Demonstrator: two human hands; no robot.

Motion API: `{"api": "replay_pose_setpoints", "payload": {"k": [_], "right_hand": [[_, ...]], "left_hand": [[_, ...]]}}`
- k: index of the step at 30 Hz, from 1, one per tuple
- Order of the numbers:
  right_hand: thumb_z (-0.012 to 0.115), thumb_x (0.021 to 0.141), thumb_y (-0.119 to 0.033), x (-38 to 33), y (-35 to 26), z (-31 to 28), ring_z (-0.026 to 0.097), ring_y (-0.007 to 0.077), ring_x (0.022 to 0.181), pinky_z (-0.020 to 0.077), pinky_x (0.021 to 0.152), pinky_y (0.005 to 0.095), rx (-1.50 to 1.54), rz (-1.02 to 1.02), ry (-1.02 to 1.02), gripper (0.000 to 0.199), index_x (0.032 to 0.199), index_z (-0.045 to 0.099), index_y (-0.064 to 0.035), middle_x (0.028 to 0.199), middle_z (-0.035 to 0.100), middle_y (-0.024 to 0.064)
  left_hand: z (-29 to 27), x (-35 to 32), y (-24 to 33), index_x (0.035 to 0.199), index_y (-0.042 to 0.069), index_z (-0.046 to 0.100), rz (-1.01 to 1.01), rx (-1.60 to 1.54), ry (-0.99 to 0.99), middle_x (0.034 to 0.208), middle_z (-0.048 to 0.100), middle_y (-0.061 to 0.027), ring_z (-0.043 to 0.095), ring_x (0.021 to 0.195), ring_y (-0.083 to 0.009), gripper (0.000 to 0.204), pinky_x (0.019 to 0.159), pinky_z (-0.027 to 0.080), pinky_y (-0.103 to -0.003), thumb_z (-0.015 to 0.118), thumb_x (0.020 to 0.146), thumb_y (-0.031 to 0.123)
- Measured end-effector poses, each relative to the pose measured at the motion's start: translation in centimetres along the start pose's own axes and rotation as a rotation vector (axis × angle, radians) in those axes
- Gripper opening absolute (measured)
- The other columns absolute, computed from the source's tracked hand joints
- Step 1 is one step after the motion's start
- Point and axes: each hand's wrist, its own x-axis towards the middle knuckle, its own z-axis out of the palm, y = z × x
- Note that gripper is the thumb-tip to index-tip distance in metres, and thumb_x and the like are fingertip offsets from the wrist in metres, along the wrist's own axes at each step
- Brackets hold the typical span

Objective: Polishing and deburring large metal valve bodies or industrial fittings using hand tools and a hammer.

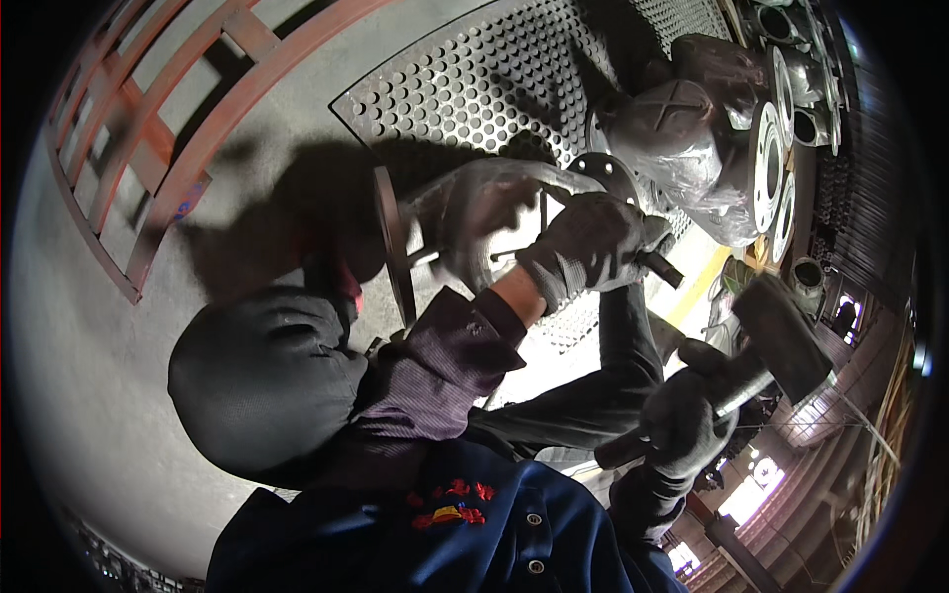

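Note:
My left hand [593, 242], in a dark grey glove, is closed round a short dark metal rod [660, 269]. One thick end sticks out to the right; its other end is hidden, so I cannot tell whether it is a chisel or a punch. This hand is over a curved metal pipe fitting [460, 212], beside its far flange [605, 176]; another flange [393, 242] stands on edge at the left. Gloved too, my right hand [682, 420] grips the handle of a hammer [786, 338]. Its heavy block head is raised to the right, apart from the rod.
A perforated metal plate [445, 89] lies on the floor behind the fitting. Plastic-wrapped flanged fittings [672, 133] crowd the far right. The red steel frame [188, 138] is at far left. My bent knee [267, 385] rises near the left arm.

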Motion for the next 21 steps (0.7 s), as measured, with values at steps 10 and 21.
{"api": "replay_pose_setpoints", "payload": {"k": [10,21], "right_hand": [[0.057,0.089,-0.019,-2.3,0.2,-1.8,0.047,0.0102,0.043,0.0341,0.035,0.0213,0.133,0.051,0.130,0.035,0.110,0.049,0.0065,0.062,0.052,0.0070],[0.056,0.091,-0.014,-10.4,10.8,-17.3,0.040,0.0017,0.049,0.0322,0.044,0.0174,-0.110,0.073,0.500,0.038,0.125,0.050,0.0014,0.069,0.052,-0.0028]], "left_hand": [[2.2,0.4,4.2,0.117,0.008,0.056,0.293,-0.188,-0.067,0.075,0.059,-0.0081,0.059,0.064,-0.0293,0.050,0.060,0.048,-0.042,0.069,0.072,0.024],[5.7,-8.2,9.9,0.091,0.011,0.066,-0.200,-0.388,-0.327,0.066,0.063,-0.0072,0.060,0.057,-0.0174,0.019,0.055,0.048,-0.031,0.064,0.084,0.028]]}}
